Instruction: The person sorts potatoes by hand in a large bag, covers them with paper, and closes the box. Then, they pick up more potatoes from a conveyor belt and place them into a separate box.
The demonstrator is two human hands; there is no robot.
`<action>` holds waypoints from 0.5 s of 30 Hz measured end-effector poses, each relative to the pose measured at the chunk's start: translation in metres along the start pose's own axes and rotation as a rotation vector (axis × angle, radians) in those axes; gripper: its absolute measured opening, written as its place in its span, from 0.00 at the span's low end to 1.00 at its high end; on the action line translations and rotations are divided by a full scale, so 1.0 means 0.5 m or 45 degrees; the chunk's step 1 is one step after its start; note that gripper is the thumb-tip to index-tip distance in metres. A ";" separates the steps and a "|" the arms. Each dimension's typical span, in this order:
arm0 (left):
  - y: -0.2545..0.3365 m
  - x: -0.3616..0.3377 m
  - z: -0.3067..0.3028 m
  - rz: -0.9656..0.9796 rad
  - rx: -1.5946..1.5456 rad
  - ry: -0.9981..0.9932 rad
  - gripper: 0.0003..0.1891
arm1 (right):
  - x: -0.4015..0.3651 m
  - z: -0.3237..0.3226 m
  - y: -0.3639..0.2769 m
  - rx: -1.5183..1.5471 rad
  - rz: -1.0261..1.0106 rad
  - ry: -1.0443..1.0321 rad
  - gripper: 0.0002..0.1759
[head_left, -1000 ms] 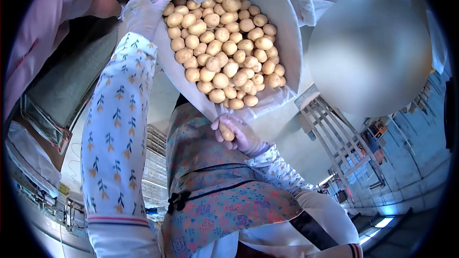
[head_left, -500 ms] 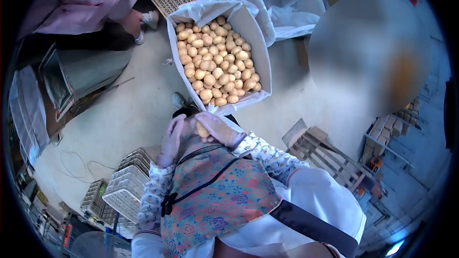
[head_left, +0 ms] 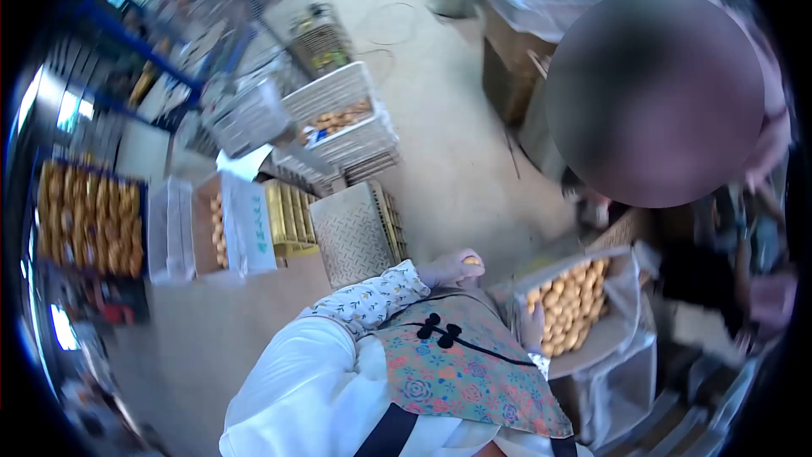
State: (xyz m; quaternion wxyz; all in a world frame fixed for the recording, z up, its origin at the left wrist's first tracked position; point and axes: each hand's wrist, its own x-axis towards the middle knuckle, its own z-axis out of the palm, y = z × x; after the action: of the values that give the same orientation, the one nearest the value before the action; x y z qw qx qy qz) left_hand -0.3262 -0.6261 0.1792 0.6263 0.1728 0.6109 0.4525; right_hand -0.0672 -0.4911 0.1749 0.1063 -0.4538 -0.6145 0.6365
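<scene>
My left hand (head_left: 450, 270) is closed around a potato (head_left: 471, 261), held in front of my flowered apron (head_left: 457, 355). Part of the potato's yellow surface shows between the fingers. To the right, my right hand (head_left: 532, 327) is at the near side of a lined box (head_left: 623, 288). Its fingers are small and blurred, so their grip cannot be made out. Many potatoes (head_left: 572, 305) fill the box beside that hand.
A grey textured step (head_left: 347, 233) stands ahead of my left arm. Beyond it are white crates (head_left: 355, 93) and a box with blue writing (head_left: 247, 224). A bagged stack (head_left: 91, 220) is at far left. Another person in pink (head_left: 771, 152) is at right.
The view has swung to my left, bringing crates and the step closer. The potato, earlier in my right hand, is now in my left. My right hand has moved to the box's side.
</scene>
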 end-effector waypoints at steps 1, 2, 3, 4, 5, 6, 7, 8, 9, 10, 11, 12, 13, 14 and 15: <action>-0.023 -0.004 -0.028 0.003 -0.207 0.032 0.18 | 0.007 -0.001 0.001 0.049 0.041 0.021 0.20; -0.027 -0.035 -0.066 0.026 -0.265 0.118 0.17 | 0.025 0.008 -0.004 0.077 0.058 0.041 0.20; -0.045 -0.055 -0.096 0.039 -0.357 0.196 0.17 | 0.052 0.010 -0.011 0.075 0.045 0.041 0.20; -0.072 -0.073 -0.130 0.046 -0.458 0.278 0.16 | 0.086 0.016 -0.032 0.046 0.009 0.033 0.19; -0.101 -0.102 -0.162 0.047 -0.562 0.357 0.15 | 0.123 0.022 -0.058 0.027 -0.031 0.029 0.19; -0.114 -0.152 -0.191 0.075 -0.689 0.464 0.14 | 0.159 0.040 -0.093 0.011 -0.077 0.029 0.19; -0.116 -0.214 -0.218 0.091 -0.807 0.558 0.13 | 0.196 0.056 -0.133 -0.003 -0.132 0.033 0.19; -0.131 -0.271 -0.243 0.097 -0.914 0.637 0.12 | 0.226 0.075 -0.173 -0.006 -0.178 0.040 0.18; -0.197 -0.300 -0.286 0.225 -0.961 0.660 0.11 | 0.250 0.097 -0.211 -0.003 -0.215 0.055 0.18; -0.279 -0.327 -0.337 0.355 -1.003 0.674 0.11 | 0.266 0.116 -0.235 0.000 -0.238 0.053 0.18; -0.335 -0.373 -0.385 0.545 -0.996 0.807 0.09 | 0.268 0.139 -0.251 -0.005 -0.247 0.052 0.18; -0.343 -0.444 -0.435 0.720 -1.235 0.845 0.08 | 0.271 0.149 -0.241 -0.019 -0.244 0.050 0.18; -0.348 -0.516 -0.486 0.913 -1.460 0.860 0.07 | 0.259 0.157 -0.225 -0.042 -0.219 0.041 0.17; -0.320 -0.591 -0.526 1.117 -1.355 1.002 0.08 | 0.244 0.163 -0.195 -0.072 -0.181 0.034 0.17; -0.290 -0.666 -0.566 1.324 -1.238 1.149 0.11 | 0.224 0.160 -0.153 -0.106 -0.118 0.026 0.17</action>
State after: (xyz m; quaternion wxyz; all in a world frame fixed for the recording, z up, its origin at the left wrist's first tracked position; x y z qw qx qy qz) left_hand -0.4835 -1.0572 0.2157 0.0386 -0.0542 0.3823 0.9216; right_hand -0.2194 -0.4513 0.1789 0.1231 -0.4352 -0.6596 0.6002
